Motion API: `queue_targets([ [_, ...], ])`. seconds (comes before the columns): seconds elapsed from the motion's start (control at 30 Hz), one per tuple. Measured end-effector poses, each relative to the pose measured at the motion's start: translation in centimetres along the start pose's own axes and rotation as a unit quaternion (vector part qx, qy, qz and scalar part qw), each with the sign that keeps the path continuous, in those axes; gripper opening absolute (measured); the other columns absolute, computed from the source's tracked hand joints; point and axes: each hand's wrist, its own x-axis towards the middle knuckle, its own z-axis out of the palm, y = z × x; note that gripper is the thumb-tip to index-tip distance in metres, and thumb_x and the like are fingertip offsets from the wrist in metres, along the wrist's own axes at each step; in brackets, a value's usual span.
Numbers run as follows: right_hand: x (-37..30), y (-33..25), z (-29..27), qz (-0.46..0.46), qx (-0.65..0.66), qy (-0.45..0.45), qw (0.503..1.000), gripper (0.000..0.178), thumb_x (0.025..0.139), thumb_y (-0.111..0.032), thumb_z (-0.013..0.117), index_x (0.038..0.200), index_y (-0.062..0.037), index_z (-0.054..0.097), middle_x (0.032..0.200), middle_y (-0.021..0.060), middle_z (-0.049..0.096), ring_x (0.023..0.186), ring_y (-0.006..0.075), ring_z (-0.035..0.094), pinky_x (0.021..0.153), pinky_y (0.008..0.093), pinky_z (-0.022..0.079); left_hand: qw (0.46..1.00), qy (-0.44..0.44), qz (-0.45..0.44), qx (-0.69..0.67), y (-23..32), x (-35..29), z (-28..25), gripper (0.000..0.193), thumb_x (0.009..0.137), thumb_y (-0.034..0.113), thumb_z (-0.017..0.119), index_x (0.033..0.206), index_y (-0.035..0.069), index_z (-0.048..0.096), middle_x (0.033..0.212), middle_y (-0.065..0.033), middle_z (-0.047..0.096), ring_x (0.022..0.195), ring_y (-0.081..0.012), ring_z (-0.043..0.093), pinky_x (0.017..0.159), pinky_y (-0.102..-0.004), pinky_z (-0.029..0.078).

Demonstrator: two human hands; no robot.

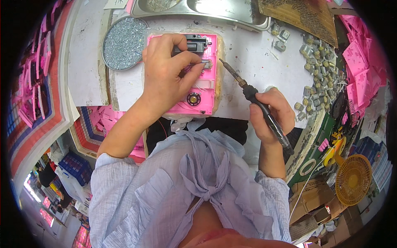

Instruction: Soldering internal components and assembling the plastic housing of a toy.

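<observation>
A pink plastic housing (210,47) lies on a padded, wrapped block (221,45) before me. My left hand (167,68) reaches over it, with thumb and forefinger pinched on a small silver motor (206,64) seated in the housing; the fingers partly hide the motor. Above them sits a black mechanism (196,45), and lower down a round black-rimmed part (193,98) with a brassy centre. In my right hand (273,113) is a black-handled soldering iron (264,108). Its dark tip points up and left, just right of the housing and apart from it.
At the left stands a round dish of screws (124,43). A steel compartment tray (198,8) lies along the far edge. Loose small motors (316,62) spread over the right of the table, beside pink plastic pieces (357,56). A yellow fan (352,180) stands at lower right.
</observation>
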Motion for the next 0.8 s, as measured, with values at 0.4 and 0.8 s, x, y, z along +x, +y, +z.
queue_targets([
  [0.4, 0.02, -0.35, -0.22, -0.001, -0.005, 0.014, 1.000, 0.028, 0.074, 0.001, 0.079, 0.100, 0.0010, 0.067, 0.068, 0.0079, 0.061, 0.055, 0.0181, 0.054, 0.052, 0.0292, 0.038, 1.000, 0.002, 0.010, 0.012, 0.13, -0.04, -0.29, 0.018, 0.069, 0.015, 0.084, 0.084, 0.012, 0.075, 0.097, -0.0024, 0.059, 0.093, -0.0229, 0.055, 0.082, -0.0390, 0.036],
  [0.8, 0.07, -0.48, -0.05, 0.011, -0.003, 0.004, 1.000, 0.029, 0.073, 0.001, 0.079, 0.100, -0.0008, 0.067, 0.070, 0.0084, 0.063, 0.056, 0.0194, 0.055, 0.053, 0.0298, 0.041, 1.000, 0.013, 0.025, 0.005, 0.07, 0.08, -0.42, 0.017, 0.071, 0.015, 0.082, 0.086, 0.013, 0.074, 0.098, -0.0025, 0.059, 0.090, -0.0227, 0.055, 0.082, -0.0391, 0.036],
])
